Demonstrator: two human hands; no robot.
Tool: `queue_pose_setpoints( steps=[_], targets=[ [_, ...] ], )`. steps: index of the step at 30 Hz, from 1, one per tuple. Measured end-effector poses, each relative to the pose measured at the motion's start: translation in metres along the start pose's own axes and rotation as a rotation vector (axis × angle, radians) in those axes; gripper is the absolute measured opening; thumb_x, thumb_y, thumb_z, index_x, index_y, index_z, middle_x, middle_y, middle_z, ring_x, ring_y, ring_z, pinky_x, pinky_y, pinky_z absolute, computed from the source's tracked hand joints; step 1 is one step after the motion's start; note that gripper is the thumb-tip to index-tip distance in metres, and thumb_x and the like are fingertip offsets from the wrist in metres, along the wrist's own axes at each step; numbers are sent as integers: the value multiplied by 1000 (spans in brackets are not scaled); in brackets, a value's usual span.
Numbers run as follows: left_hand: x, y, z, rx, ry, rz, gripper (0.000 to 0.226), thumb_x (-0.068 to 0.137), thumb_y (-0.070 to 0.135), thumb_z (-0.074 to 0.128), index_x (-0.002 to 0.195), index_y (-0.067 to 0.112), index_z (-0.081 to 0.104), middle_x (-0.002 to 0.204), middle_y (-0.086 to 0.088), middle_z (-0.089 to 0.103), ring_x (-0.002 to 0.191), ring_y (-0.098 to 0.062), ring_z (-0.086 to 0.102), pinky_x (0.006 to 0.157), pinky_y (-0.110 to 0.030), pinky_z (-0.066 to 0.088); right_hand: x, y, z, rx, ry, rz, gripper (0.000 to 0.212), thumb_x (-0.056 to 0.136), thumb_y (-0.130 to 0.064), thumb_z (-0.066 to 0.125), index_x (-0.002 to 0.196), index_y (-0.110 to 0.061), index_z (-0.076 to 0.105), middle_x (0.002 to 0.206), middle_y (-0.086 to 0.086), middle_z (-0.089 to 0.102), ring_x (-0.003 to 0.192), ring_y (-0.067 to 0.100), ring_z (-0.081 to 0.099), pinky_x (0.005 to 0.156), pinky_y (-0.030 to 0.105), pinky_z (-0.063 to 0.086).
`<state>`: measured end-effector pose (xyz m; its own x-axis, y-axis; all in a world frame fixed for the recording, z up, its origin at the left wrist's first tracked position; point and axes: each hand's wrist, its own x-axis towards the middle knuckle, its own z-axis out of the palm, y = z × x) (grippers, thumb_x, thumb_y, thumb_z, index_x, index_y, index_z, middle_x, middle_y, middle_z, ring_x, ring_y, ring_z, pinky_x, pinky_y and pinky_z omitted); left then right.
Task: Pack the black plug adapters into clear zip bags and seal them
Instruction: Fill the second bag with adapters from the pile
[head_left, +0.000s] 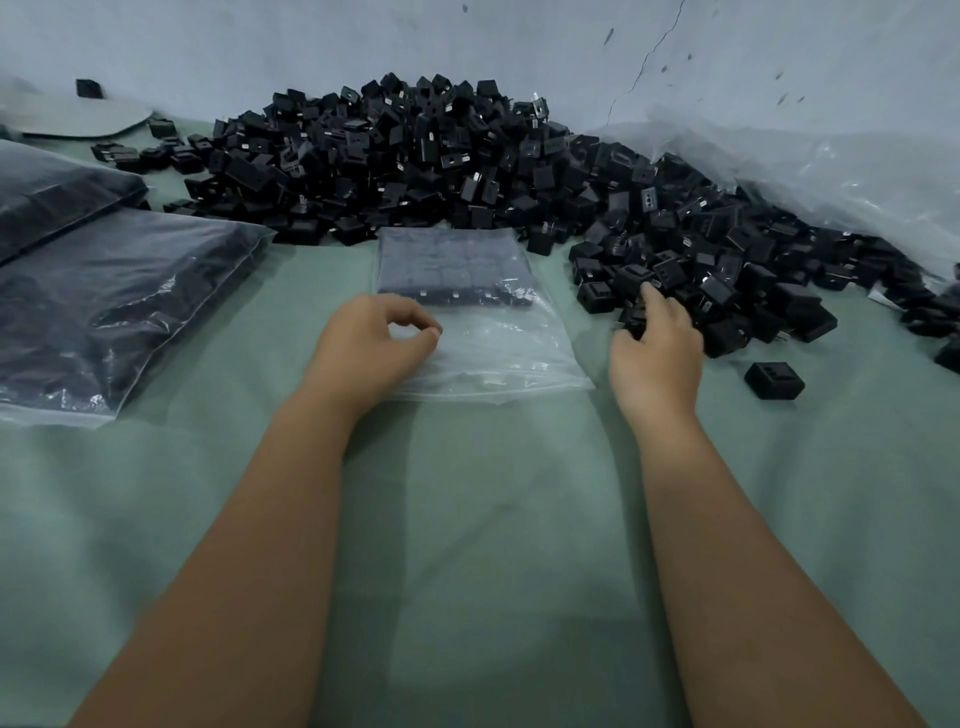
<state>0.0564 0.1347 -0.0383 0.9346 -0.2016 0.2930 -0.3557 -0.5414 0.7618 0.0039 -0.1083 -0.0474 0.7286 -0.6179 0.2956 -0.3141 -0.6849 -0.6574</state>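
Note:
A clear zip bag (498, 348) lies flat on the green table, its far half filled with rows of black plug adapters (447, 270). My left hand (369, 343) rests on the bag's left edge and pinches the plastic between thumb and forefinger. My right hand (657, 348) reaches into the near edge of a big heap of loose black adapters (415, 166), its fingers curled around one or two of them. A single adapter (774, 381) lies apart, to the right of that hand.
Two filled, sealed bags (114, 306) lie at the left. A large crumpled clear plastic sheet (831, 156) spreads along the wall at the right. Behind the heap stands a pale wall; a grey flat sheet (78, 122) lies at the far left.

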Motion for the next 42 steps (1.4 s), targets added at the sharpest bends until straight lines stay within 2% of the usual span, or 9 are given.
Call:
queue_pose_setpoints(
  steps=[11, 15, 20, 23, 26, 29, 31, 35, 42],
  targets=[
    [-3, 3, 0, 104, -171, 54, 9, 86, 27, 69, 95, 30, 72, 91, 10, 68, 92, -10, 62, 85, -29, 49, 0, 0, 7, -20, -76, -51, 58, 87, -19, 55, 143, -25, 41, 142, 0, 46, 131, 24, 36, 106, 35, 30],
    [-4, 3, 0, 98, -181, 69, 12, 86, 33, 71, 97, 28, 72, 94, 10, 68, 93, -11, 62, 91, -35, 50, -1, 0, 8, 21, -40, -62, 37, 82, -19, 61, 118, -27, 60, 118, -3, 60, 114, 21, 46, 97, 35, 40],
    [-4, 7, -2, 131, -293, 117, 43, 69, 72, 59, 99, 43, 69, 101, 9, 62, 101, -12, 58, 100, -42, 44, -6, -10, 5, 351, 27, -5, 22, 80, -28, 67, 98, -29, 55, 97, -8, 61, 76, 4, 56, 63, 21, 42],
    [-4, 7, -4, 186, -352, 119, 52, 56, 81, 60, 99, 53, 66, 105, 13, 58, 107, -9, 53, 104, -38, 40, -18, -26, 6, 420, 124, -118, 24, 86, -30, 64, 108, -25, 58, 101, -9, 55, 75, 3, 53, 70, 23, 46],
    [-4, 5, -3, 127, -333, 89, 35, 65, 63, 79, 95, 46, 72, 104, 14, 61, 104, -6, 56, 95, -28, 42, -37, -46, 10, 398, 125, -335, 38, 88, -18, 62, 125, -14, 56, 112, -4, 42, 95, 14, 53, 87, 28, 47],
    [-4, 8, 2, -102, -228, 64, 5, 84, 31, 74, 80, 28, 75, 76, 19, 68, 70, 9, 58, 71, -12, 40, -60, -66, 16, 414, 65, -558, 39, 83, -11, 65, 122, -10, 56, 112, 0, 43, 94, 11, 50, 87, 21, 46],
    [-4, 10, 1, -175, -161, 51, 18, 86, 13, 67, 72, 23, 72, 59, 17, 63, 54, 6, 50, 62, -14, 39, -72, -75, 21, 404, 50, -689, 36, 83, -14, 65, 118, -6, 56, 109, 3, 50, 87, 9, 49, 76, 17, 45],
    [-3, 11, -5, -260, -81, 11, 31, 77, -5, 55, 75, 22, 72, 69, 1, 68, 66, -9, 57, 66, -25, 47, -84, -79, 26, 311, 13, -761, 32, 87, -25, 62, 114, -7, 56, 98, 1, 61, 80, 10, 52, 66, 21, 43],
    [2, 8, -3, -339, 28, -41, 11, 91, 15, 66, 83, 20, 74, 72, 10, 67, 67, 2, 57, 68, -12, 45, -76, -71, 27, 76, -5, -659, 26, 95, -31, 52, 113, -13, 58, 79, 2, 60, 73, 20, 50, 55, 32, 39]
  ],
)
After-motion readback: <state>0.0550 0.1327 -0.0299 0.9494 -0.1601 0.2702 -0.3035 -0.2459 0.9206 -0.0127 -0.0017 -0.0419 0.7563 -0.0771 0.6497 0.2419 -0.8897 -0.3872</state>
